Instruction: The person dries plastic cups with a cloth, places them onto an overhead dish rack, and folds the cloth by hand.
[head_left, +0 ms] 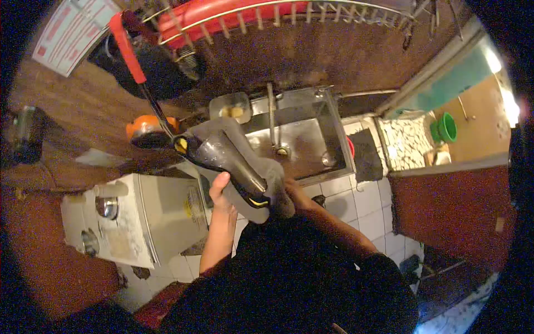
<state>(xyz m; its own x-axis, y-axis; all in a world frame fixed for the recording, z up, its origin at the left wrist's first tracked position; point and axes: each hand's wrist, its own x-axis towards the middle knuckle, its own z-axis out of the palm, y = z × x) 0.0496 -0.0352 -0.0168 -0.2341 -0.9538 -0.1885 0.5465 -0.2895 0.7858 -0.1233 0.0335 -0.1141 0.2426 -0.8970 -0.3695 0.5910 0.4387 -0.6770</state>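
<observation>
A long, glossy black object (222, 157) with yellow at both ends is held up in front of me. Droplets dot its surface, and its exact kind cannot be made out. A soft grey piece (266, 166), which looks like cloth, lies around and under it. My left hand (221, 196) grips the lower left side, its thumb showing on top and the other fingers hidden underneath. On the right side, my right hand (293, 195) is closed on the grey piece, mostly covered by it.
Beyond lies a metal sink (303, 139) with a tap hose (271, 114). At left stands a white cabinet (167, 206) carrying metal cups. Above hang a red-handled utensil (127, 47) and a wire rack (289, 16). A green bucket (445, 128) stands through the doorway at right.
</observation>
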